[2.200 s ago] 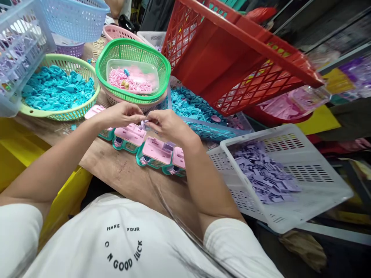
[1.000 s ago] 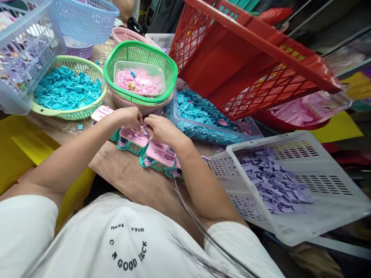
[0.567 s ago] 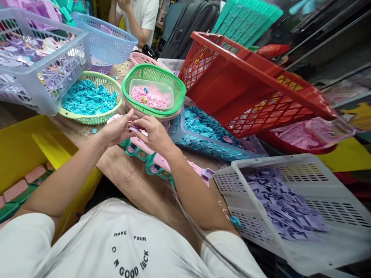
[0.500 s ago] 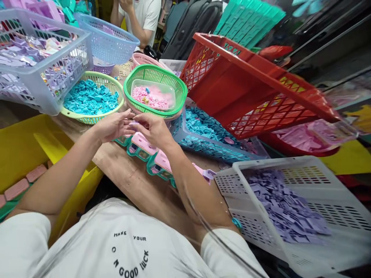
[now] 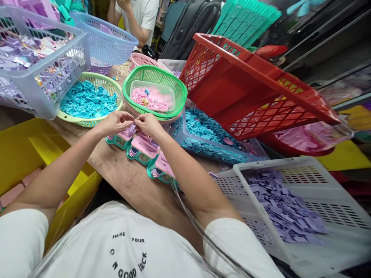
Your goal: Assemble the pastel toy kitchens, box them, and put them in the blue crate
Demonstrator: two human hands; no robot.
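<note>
On the wooden table [image 5: 124, 170], a row of pink-topped toys [image 5: 143, 148], two-handed work at its left end.
Red crate [image 5: 228, 85] leans at a tilt beyond; white crate [image 5: 344, 226] of purple pieces [image 5: 286, 208] to the right; green basket [image 5: 180, 90] near the toys. Change: half a second ago the left hand [image 5: 114, 122] was spread, palm showing; now its fingers curl in to meet the right hand [image 5: 149, 125]. Right thumb and fingers pinch a small purple piece [image 5: 132, 129]; left fingertips close on it, but cannot tell whether they grip. The piece sits at the leftmost visible toy [image 5: 118, 139], contact unclear. Reading: it now probably gets positioned two-handed.
</note>
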